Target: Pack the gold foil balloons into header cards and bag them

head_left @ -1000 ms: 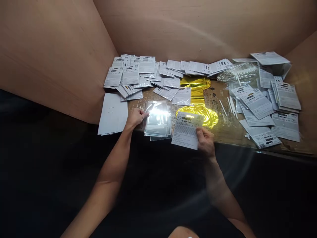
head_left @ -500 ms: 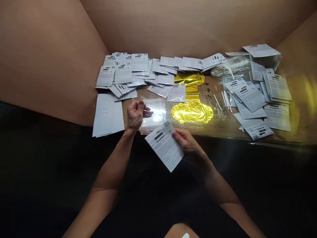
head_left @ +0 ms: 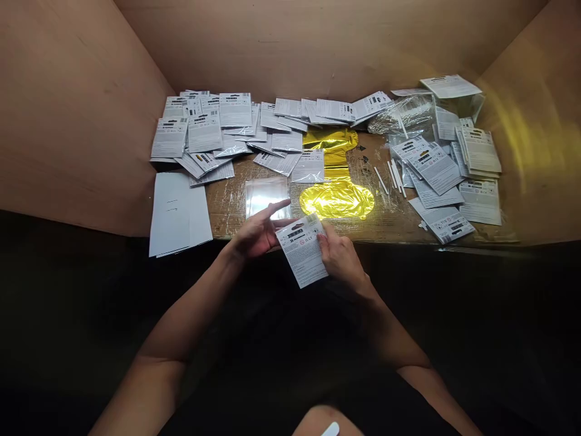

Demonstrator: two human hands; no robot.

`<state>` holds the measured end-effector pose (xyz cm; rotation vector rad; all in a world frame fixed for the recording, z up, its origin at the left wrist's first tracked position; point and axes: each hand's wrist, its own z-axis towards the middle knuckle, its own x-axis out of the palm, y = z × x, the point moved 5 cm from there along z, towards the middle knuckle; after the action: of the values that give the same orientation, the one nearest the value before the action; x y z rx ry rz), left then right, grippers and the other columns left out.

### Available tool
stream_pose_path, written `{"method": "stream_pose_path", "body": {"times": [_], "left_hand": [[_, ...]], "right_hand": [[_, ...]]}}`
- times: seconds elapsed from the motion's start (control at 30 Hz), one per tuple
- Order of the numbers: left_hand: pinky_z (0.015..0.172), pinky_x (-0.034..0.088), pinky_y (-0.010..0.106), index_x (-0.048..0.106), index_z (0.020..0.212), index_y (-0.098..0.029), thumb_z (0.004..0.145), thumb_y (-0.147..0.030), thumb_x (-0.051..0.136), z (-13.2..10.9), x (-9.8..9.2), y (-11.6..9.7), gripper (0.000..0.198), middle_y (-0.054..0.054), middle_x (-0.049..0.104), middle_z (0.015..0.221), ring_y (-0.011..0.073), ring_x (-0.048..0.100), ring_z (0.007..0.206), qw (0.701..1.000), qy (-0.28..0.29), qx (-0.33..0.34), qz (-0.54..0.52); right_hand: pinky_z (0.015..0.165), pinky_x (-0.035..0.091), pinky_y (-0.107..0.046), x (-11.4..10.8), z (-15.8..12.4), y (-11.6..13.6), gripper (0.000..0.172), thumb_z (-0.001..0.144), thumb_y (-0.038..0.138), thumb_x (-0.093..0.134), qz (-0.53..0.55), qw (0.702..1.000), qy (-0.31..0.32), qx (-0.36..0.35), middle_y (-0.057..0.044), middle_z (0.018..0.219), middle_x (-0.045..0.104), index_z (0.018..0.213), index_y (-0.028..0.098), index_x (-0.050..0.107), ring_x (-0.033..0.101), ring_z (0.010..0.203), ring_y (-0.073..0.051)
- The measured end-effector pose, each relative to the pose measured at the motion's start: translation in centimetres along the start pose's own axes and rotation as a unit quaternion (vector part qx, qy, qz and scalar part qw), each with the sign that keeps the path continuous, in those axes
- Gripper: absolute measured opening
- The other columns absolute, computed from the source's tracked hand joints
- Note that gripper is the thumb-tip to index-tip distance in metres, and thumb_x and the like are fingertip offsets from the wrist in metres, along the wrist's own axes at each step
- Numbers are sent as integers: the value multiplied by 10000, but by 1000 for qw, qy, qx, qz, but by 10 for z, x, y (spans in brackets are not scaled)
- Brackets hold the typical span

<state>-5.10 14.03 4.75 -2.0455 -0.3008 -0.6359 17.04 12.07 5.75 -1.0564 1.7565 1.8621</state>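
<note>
Fingers (head_left: 330, 247) of the right hand (head_left: 340, 260) grasp a printed card (head_left: 302, 253) along its right edge. The card bears a barcode, small warning symbols and dense text. It is held tilted, just in front of the near edge of the counter (head_left: 227, 212), and does not rest on that surface. The left hand (head_left: 256, 237) is open, with its fingers extended toward the left edge of the card; contact between them cannot be confirmed.

A clear plastic sleeve (head_left: 267, 197) lies flat on the counter, just beyond the left hand. A gold foil balloon (head_left: 338, 200) lies to the right of the sleeve, and loose white sticks (head_left: 393, 178) lie to the right of the balloon. A stack of white paper sheets (head_left: 177, 212) occupies the left end of the counter. Overlapping printed cards in clear sleeves (head_left: 233, 110) line the rear and right areas. Plywood walls (head_left: 82, 121) surround the counter on the left, rear and right.
</note>
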Motion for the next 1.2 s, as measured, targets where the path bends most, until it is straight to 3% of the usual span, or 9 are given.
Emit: {"method": "stream_pose_path", "body": {"times": [0.13, 0.3, 0.43, 0.53, 0.7, 0.97, 1.03, 1.1, 1.2], "left_hand": [[794, 638, 379, 509, 1470, -190, 771, -326, 967, 9, 20, 16, 846, 134, 815, 1090, 250, 789, 859, 994, -29, 94, 44], [888, 630, 358, 556, 1297, -191, 834, -425, 910, 16, 36, 39, 628, 66, 769, 1091, 209, 764, 959, 971, -73, 209, 86], [786, 637, 341, 496, 1300, -223, 796, -451, 940, 22, 43, 42, 710, 47, 783, 1011, 192, 764, 822, 976, -82, 188, 68], [746, 637, 338, 465, 1265, -245, 738, -434, 981, 31, 47, 28, 762, 24, 781, 951, 180, 749, 743, 972, -105, 203, 47], [755, 623, 327, 479, 1201, -248, 661, -419, 1017, 53, 55, 21, 781, 2, 759, 927, 174, 743, 749, 965, -129, 227, 25], [1000, 591, 474, 594, 1228, -175, 839, -501, 871, 59, 95, 101, 579, 132, 757, 1168, 281, 744, 1058, 971, 3, 164, 175], [1056, 575, 527, 568, 1324, -187, 866, -484, 846, 59, 93, 97, 613, 158, 735, 1237, 321, 722, 1165, 946, -17, 189, 262], [1171, 503, 589, 561, 1403, -206, 863, -447, 852, 60, 91, 81, 659, 199, 674, 1385, 372, 633, 1360, 885, -40, 255, 388], [1320, 318, 637, 642, 1389, -233, 822, -430, 889, 69, 98, 67, 649, 206, 576, 1565, 413, 438, 1569, 778, 66, 314, 541]], "right_hand": [[714, 511, -405, 0, 2, -7, 414, 1108, 394, 394, 65, 995, -72, 11, -129, 898, 779, 1370, 182, 636, 707, 739, -313], [737, 571, -385, 6, 4, -26, 381, 1095, 451, 479, 221, 963, -154, 4, -100, 1019, 797, 1359, 208, 608, 741, 806, -272], [640, 569, -369, 6, 6, -35, 483, 1047, 517, 595, 292, 951, -99, 2, -70, 897, 777, 1424, 218, 552, 711, 696, -250], [531, 525, -311, 3, 2, -46, 622, 981, 609, 690, 409, 907, -100, 28, -12, 774, 745, 1438, 242, 482, 649, 571, -201], [359, 385, -218, 29, -25, -58, 568, 833, 678, 833, 555, 826, -32, 93, 46, 590, 660, 1062, 214, 600, 487, 365, -105], [355, 377, -158, 27, -47, -88, 527, 790, 601, 894, 621, 736, -207, 171, 53, 597, 666, 978, 206, 601, 535, 382, -81], [334, 327, -156, 23, -48, -100, 520, 782, 618, 886, 609, 737, -217, 196, 48, 555, 628, 855, 199, 587, 497, 357, -68], [316, 278, -163, 21, -50, -111, 525, 782, 623, 874, 588, 750, -218, 209, 54, 500, 578, 770, 204, 558, 434, 324, -56], [307, 226, -182, 25, -50, -121, 519, 795, 635, 843, 563, 780, -181, 203, 53, 467, 550, 726, 207, 557, 369, 300, -49]]}}
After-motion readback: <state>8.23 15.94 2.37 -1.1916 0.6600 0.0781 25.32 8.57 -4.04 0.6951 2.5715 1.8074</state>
